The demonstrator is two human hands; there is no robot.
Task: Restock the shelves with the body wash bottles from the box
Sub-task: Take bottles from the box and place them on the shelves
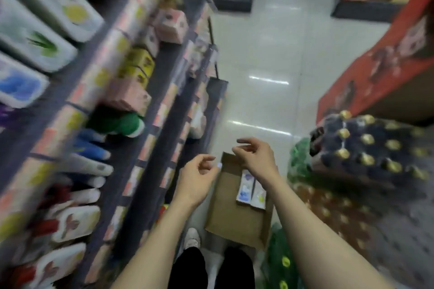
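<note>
Left hand (196,177) empty, right hand (257,158) curled, above box (232,216)

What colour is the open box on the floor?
Plain brown cardboard box, holding two white bottles. The head view, the only one, shows it.

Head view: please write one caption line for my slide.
Both empty hands, left hand and right hand, reach over the cardboard box holding two body wash bottles, beside stocked shelves.
</note>
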